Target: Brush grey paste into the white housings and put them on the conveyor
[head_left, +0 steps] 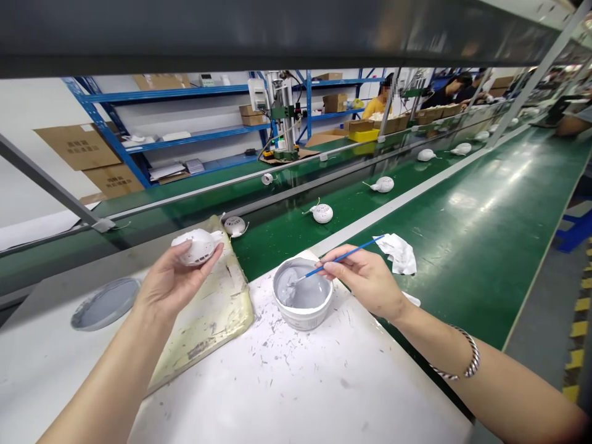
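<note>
My left hand (178, 277) grips a white round vented plastic housing (197, 245), with trailing wires at its far end. My right hand (363, 280) pinches a thin blue paintbrush (346, 256) between thumb and fingers. The brush tip reaches down into a white plastic tub (303, 317) of grey paste (303, 291). The two hands are apart, with the tub nearer my right hand. A stained cream mat (222, 314) lies under my left hand, and a round lid (105, 303) smeared with grey sits beyond it. A twisted metal bracelet (467, 364) circles my right wrist.
A paint-flecked white bench (277, 382) lies under the tub. Beyond it, a green conveyor belt (296, 237) carries several white housings, such as one (322, 213). Crumpled white paper (398, 253) lies on a second belt. A co-worker in a yellow sleeve (377, 105) sits far back, near blue shelves (161, 94).
</note>
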Demonstrator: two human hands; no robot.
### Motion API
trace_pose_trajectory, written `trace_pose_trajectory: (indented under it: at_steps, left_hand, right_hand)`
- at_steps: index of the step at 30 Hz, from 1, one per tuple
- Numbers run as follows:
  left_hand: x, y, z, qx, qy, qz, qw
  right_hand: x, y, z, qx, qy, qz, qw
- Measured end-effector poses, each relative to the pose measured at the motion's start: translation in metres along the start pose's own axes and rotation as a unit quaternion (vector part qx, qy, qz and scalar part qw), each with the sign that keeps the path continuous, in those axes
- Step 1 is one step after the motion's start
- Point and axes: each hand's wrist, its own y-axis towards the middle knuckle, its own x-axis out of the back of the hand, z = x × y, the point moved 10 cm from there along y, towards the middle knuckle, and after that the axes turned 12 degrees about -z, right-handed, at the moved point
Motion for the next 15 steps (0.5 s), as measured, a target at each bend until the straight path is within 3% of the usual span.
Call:
trace_pose_trajectory:
  at_steps: [4, 9, 15]
  left_hand:
    - [0.016, -0.019, 0.024, 0.059, -0.076, -0.012, 0.995]
    - [0.016, -0.040, 0.034, 0.045, -0.058, 0.015, 0.997]
    - [0.007, -0.060, 0.049, 0.137, -0.100, 0.026, 0.985]
  right_hand:
    - [0.009, 0.007, -0.018, -0.086, 0.071, -0.041, 0.993]
    - [0.018, 0.011, -0.046, -0.187, 0.148, -0.080, 0.968]
    - [0.017, 0.012, -0.056, -0.225, 0.171, -0.083, 0.956]
